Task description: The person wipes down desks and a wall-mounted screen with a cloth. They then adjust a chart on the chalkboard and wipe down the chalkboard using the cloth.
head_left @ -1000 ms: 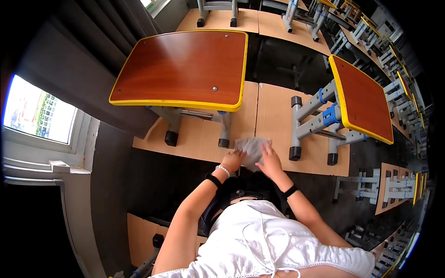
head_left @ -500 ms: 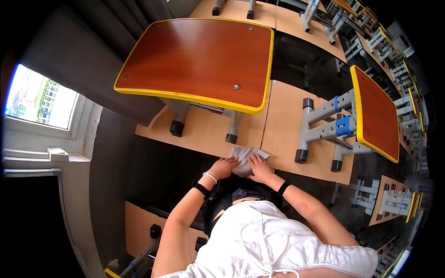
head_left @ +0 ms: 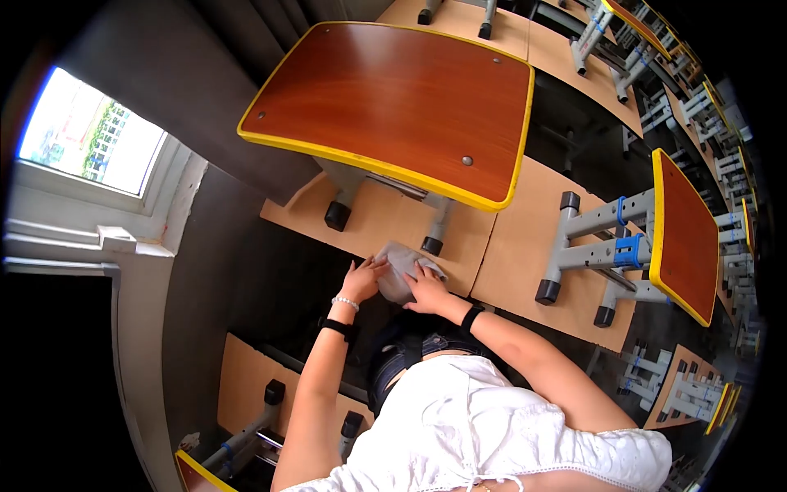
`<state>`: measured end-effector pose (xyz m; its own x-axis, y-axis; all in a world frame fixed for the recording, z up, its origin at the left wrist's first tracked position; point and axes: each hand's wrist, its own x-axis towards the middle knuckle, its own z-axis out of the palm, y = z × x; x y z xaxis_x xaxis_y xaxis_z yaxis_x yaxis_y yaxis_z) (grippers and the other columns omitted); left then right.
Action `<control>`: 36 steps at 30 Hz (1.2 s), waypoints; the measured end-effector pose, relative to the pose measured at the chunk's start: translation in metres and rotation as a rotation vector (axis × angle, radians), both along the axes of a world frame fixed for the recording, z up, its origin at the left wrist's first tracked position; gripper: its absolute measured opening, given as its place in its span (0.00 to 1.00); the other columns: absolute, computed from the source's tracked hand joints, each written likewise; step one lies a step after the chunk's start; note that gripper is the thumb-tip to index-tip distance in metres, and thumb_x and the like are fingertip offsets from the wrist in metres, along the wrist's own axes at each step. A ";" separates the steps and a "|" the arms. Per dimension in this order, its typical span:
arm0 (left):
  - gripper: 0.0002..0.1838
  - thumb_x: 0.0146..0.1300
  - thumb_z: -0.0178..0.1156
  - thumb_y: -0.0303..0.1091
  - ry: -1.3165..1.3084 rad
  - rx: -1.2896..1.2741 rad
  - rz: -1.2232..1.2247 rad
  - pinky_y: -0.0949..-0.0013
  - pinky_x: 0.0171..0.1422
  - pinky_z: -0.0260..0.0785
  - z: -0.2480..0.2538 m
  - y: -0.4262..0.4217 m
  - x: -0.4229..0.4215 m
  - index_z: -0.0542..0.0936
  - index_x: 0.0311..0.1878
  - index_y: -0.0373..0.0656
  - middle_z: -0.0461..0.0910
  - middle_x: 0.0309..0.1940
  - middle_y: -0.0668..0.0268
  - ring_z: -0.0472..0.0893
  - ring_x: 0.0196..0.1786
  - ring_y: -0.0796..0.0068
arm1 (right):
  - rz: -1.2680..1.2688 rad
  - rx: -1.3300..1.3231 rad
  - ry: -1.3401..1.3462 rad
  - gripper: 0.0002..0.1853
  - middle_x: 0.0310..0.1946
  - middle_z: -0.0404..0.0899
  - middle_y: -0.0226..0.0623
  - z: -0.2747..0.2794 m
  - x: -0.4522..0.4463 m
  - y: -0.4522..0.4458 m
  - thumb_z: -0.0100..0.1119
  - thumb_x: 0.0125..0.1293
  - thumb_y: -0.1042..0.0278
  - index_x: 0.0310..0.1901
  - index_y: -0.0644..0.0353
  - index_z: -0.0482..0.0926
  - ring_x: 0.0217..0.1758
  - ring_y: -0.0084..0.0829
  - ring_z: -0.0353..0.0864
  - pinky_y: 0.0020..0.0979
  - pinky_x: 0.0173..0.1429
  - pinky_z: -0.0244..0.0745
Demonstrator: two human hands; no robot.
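A grey cloth lies at the near edge of a light wood desk, part of it hanging over that edge. My left hand touches the cloth's left side with its fingers spread. On the cloth's right part rests my right hand, its fingers stretched out and apart. Neither hand visibly grips the cloth. Just beyond it stands a black-capped leg of an upturned chair or stool with a brown, yellow-edged seat.
Another brown, yellow-edged seat on grey legs lies on the adjoining desk to the right. A dark curtain and a window are at the left. Behind me is another desk with a seat's legs on it.
Both hands and the cloth have moved left along the desk edge, from near the seam to left of the seat's black-capped foot. My view has shifted too.
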<state>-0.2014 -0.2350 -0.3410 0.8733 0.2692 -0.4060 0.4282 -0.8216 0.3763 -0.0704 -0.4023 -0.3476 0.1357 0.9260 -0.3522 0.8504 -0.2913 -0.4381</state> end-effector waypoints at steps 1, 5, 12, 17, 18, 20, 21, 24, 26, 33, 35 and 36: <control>0.31 0.53 0.51 0.24 -0.009 0.006 0.028 0.37 0.70 0.52 -0.003 0.003 0.000 0.72 0.63 0.57 0.65 0.68 0.77 0.59 0.72 0.68 | 0.006 -0.035 -0.029 0.45 0.68 0.50 0.64 0.000 -0.004 0.007 0.69 0.49 0.48 0.67 0.58 0.61 0.68 0.59 0.56 0.49 0.68 0.59; 0.33 0.51 0.48 0.23 0.017 0.039 0.048 0.38 0.70 0.52 -0.012 -0.001 0.007 0.72 0.63 0.55 0.64 0.69 0.74 0.57 0.73 0.64 | 0.046 -0.099 -0.186 0.46 0.69 0.49 0.63 -0.014 -0.015 0.014 0.70 0.48 0.52 0.67 0.58 0.61 0.68 0.57 0.56 0.47 0.68 0.59; 0.32 0.51 0.50 0.25 -0.005 0.028 0.068 0.42 0.68 0.59 -0.012 -0.032 0.002 0.70 0.64 0.51 0.61 0.70 0.70 0.56 0.74 0.58 | 0.191 0.086 -0.098 0.41 0.71 0.49 0.50 -0.017 0.022 -0.040 0.67 0.50 0.62 0.67 0.54 0.61 0.71 0.46 0.56 0.45 0.69 0.57; 0.32 0.51 0.52 0.25 -0.026 -0.049 0.041 0.39 0.67 0.59 -0.011 -0.077 0.008 0.70 0.64 0.52 0.59 0.71 0.71 0.56 0.74 0.58 | 0.285 0.043 -0.046 0.40 0.74 0.46 0.42 -0.018 0.061 -0.096 0.66 0.52 0.62 0.68 0.49 0.61 0.74 0.40 0.53 0.48 0.70 0.55; 0.32 0.51 0.53 0.26 -0.033 -0.054 0.040 0.39 0.67 0.59 -0.012 -0.086 0.012 0.70 0.64 0.53 0.59 0.71 0.71 0.56 0.74 0.59 | 0.292 0.030 -0.046 0.39 0.74 0.45 0.40 -0.017 0.067 -0.103 0.66 0.52 0.62 0.68 0.48 0.61 0.74 0.39 0.53 0.49 0.70 0.55; 0.32 0.52 0.52 0.26 -0.016 -0.068 0.031 0.38 0.65 0.60 -0.011 -0.108 0.021 0.70 0.64 0.52 0.57 0.72 0.71 0.60 0.71 0.52 | 0.331 -0.061 -0.041 0.40 0.74 0.47 0.41 -0.012 0.080 -0.120 0.64 0.54 0.59 0.69 0.48 0.59 0.73 0.41 0.55 0.47 0.71 0.55; 0.31 0.52 0.52 0.26 0.002 -0.061 0.060 0.41 0.61 0.65 -0.006 -0.118 0.028 0.70 0.64 0.52 0.58 0.71 0.69 0.67 0.66 0.54 | 0.329 -0.071 -0.019 0.40 0.73 0.48 0.41 -0.011 0.087 -0.125 0.64 0.54 0.60 0.69 0.48 0.59 0.73 0.42 0.55 0.47 0.71 0.55; 0.28 0.53 0.50 0.25 -0.079 -0.079 0.220 0.60 0.49 0.74 -0.001 -0.141 0.036 0.73 0.61 0.51 0.66 0.66 0.63 0.81 0.47 0.56 | 0.350 -0.035 0.047 0.39 0.73 0.49 0.43 -0.016 0.097 -0.133 0.64 0.53 0.60 0.68 0.48 0.61 0.73 0.43 0.56 0.45 0.70 0.56; 0.27 0.53 0.49 0.24 -0.157 -0.083 0.282 0.60 0.50 0.74 -0.022 -0.153 0.037 0.74 0.60 0.47 0.67 0.65 0.61 0.81 0.47 0.55 | 0.364 -0.024 0.099 0.38 0.72 0.50 0.45 -0.019 0.105 -0.127 0.64 0.53 0.59 0.67 0.49 0.63 0.72 0.44 0.57 0.43 0.70 0.57; 0.22 0.51 0.51 0.22 -0.309 -0.137 0.533 0.59 0.56 0.71 0.009 -0.190 0.025 0.80 0.51 0.45 0.74 0.58 0.56 0.78 0.51 0.55 | 0.436 -0.026 0.299 0.30 0.70 0.56 0.49 -0.034 0.113 -0.092 0.63 0.55 0.54 0.60 0.53 0.73 0.70 0.47 0.60 0.40 0.70 0.58; 0.21 0.51 0.52 0.22 -0.321 -0.061 0.604 0.60 0.54 0.72 0.023 -0.202 0.018 0.81 0.50 0.46 0.75 0.56 0.58 0.79 0.48 0.55 | 0.426 0.010 0.435 0.25 0.67 0.61 0.51 -0.044 0.110 -0.082 0.62 0.56 0.54 0.54 0.57 0.78 0.67 0.48 0.65 0.39 0.68 0.62; 0.21 0.50 0.53 0.22 -0.324 -0.027 0.649 0.60 0.54 0.72 0.028 -0.210 0.014 0.81 0.49 0.46 0.76 0.55 0.58 0.79 0.47 0.55 | 0.457 -0.050 0.472 0.24 0.67 0.62 0.51 -0.042 0.105 -0.075 0.61 0.58 0.55 0.54 0.57 0.78 0.67 0.47 0.65 0.38 0.67 0.62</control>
